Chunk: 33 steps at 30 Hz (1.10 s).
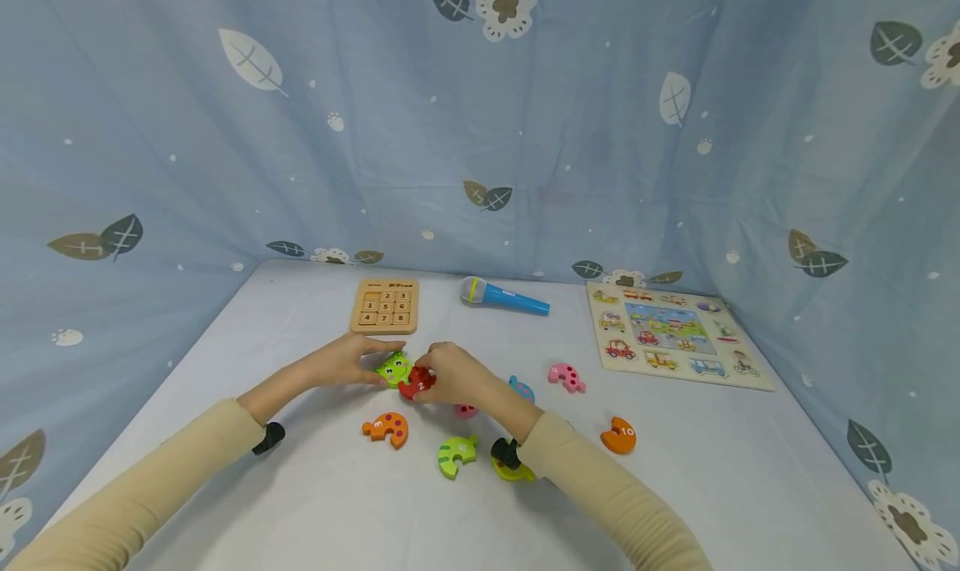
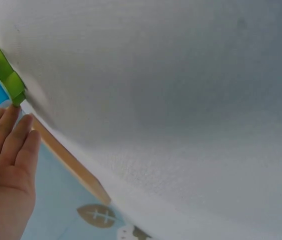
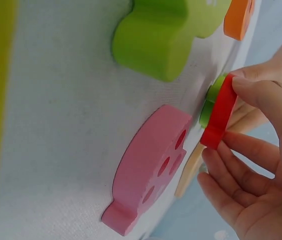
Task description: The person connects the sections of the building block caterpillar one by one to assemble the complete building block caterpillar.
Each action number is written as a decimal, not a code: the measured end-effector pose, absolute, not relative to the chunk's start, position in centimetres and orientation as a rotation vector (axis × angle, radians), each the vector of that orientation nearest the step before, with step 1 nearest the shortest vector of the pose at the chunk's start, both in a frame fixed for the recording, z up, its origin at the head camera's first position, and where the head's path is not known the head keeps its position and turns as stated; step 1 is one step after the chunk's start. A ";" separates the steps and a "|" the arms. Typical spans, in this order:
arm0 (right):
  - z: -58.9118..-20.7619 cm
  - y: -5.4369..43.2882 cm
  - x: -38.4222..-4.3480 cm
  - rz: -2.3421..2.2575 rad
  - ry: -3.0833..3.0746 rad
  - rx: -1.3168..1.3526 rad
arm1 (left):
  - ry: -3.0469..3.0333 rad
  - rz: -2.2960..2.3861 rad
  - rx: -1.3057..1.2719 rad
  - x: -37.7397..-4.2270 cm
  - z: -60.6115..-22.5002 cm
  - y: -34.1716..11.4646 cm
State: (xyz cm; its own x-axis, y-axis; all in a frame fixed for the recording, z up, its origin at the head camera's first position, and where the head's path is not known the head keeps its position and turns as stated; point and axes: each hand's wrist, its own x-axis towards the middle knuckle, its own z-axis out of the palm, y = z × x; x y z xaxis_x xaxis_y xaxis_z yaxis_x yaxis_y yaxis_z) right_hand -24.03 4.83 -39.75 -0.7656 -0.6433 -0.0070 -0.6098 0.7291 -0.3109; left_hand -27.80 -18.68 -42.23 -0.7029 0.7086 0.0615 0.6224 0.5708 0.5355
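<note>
My left hand (image 1: 341,364) holds a green caterpillar-head puzzle piece (image 1: 393,370) with a smiling face, thumb on one side and fingertips at the other. The left wrist view shows this green piece (image 2: 6,72) at its left edge, the thumb against it. With thumb and fingers, my right hand (image 1: 459,376) pinches a red puzzle piece (image 1: 412,387) marked 2. In the head view the red piece overlaps the lower right of the green head. The right wrist view has the red piece (image 3: 220,112) on edge in front of the green one.
Curved number pieces lie nearby: orange (image 1: 392,425), green striped (image 1: 452,453), yellow-green (image 1: 512,472), pink (image 1: 567,377), blue (image 1: 522,389) and orange marked 10 (image 1: 619,436). Farther back are a wooden number slide puzzle (image 1: 385,325), a blue toy microphone (image 1: 517,300) and a vehicle picture board (image 1: 600,338).
</note>
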 end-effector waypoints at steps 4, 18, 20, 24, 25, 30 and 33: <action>-39.9 4.7 -24.1 -0.466 2.813 -1.021 | 2.660 0.794 1.088 -27.7 -42.3 -18.7; -39.9 4.6 -24.3 -0.410 2.804 -1.027 | 2.673 0.785 1.057 -27.3 -42.1 -18.5; -39.8 4.6 -24.3 -0.408 2.799 -1.028 | 2.670 0.789 1.055 -27.3 -42.1 -18.5; -39.9 4.7 -24.5 -0.400 2.788 -1.031 | 2.665 0.788 1.052 -27.4 -42.0 -18.4; -39.9 4.7 -24.5 -0.401 2.784 -1.027 | 2.665 0.786 1.052 -27.4 -42.0 -18.4; -40.0 4.7 -24.6 -0.392 2.772 -1.006 | 2.664 0.784 1.054 -27.5 -41.9 -18.4; -40.0 4.7 -24.7 -0.386 2.771 -1.007 | 2.661 0.789 1.052 -27.5 -42.0 -18.4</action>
State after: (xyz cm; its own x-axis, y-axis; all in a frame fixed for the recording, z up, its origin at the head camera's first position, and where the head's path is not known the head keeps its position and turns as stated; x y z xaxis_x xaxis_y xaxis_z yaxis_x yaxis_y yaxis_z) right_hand -24.66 4.67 -40.03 -0.7582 -0.6484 -0.0691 -0.6048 0.7388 -0.2973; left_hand -27.50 -18.38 -41.98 -0.7356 0.6767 0.0327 0.5852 0.6104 0.5338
